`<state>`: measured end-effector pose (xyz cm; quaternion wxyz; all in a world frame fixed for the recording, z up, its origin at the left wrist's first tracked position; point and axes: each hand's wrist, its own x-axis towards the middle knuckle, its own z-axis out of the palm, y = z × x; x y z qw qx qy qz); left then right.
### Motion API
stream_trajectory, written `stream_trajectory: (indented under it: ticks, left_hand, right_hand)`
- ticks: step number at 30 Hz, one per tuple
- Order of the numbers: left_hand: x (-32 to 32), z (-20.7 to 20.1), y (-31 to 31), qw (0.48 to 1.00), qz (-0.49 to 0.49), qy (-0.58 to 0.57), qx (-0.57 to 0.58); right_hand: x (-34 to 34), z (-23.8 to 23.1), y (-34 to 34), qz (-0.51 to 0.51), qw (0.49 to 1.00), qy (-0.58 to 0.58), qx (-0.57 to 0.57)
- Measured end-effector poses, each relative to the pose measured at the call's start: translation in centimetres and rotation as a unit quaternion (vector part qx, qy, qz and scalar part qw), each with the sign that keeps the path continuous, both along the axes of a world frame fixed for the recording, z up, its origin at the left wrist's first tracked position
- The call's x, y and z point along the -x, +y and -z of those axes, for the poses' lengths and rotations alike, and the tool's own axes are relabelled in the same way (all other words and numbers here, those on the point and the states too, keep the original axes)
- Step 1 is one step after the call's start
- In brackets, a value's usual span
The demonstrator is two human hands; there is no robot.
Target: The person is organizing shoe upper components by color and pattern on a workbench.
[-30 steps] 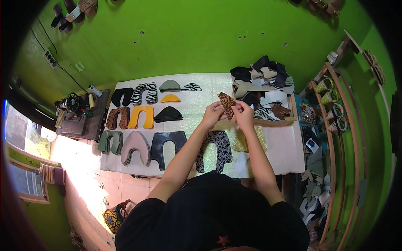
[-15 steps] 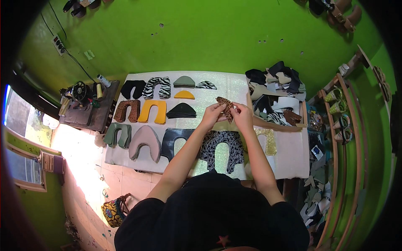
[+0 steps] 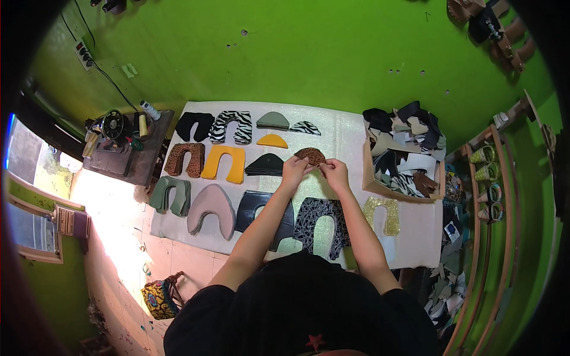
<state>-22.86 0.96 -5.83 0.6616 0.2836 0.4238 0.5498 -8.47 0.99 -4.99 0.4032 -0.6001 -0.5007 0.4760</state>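
Both my hands hold a half-round, leopard-print cut piece (image 3: 310, 156) over the middle of the table. My left hand (image 3: 295, 170) pinches its left end, and my right hand (image 3: 334, 173) grips the right end, with the curved edge pointing away from me. Just left of my left hand lies a stack of black half-round pieces (image 3: 265, 165). Beyond it are a yellow half-round piece (image 3: 272, 141), a grey-green one (image 3: 272, 121) and a zebra-print one (image 3: 306, 128). Under my forearms lie a black U-shaped piece (image 3: 249, 204) and a black-and-grey patterned one (image 3: 309, 219).
More U-shaped stacks, such as a pink one (image 3: 208, 204), fill the table's left side. A box of scraps (image 3: 374, 172) stands at its right, near a gold U-shaped piece (image 3: 390, 219). Further left is a sewing machine (image 3: 113, 133); a wooden rack with sandals (image 3: 490, 172) stands right.
The leopard-print piece has turned from a tilted, narrow view to lying broad between both hands, its curve facing away. The whole view has shifted slightly.
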Motion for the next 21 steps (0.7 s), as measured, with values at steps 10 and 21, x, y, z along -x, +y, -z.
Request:
stream_trajectory:
  ticks: [10,21]
  left_hand:
    - [3.6,2.6,7.5,0.914,-0.010,0.402,-0.052]
    - [4.5,3.6,9.4,0.658,0.001,0.736,-0.158]
  right_hand:
    - [0.4,1.2,7.6,0.003,0.988,-0.146,-0.056]
    - [0.4,5.2,10.7,-0.017,0.971,-0.236,-0.027]
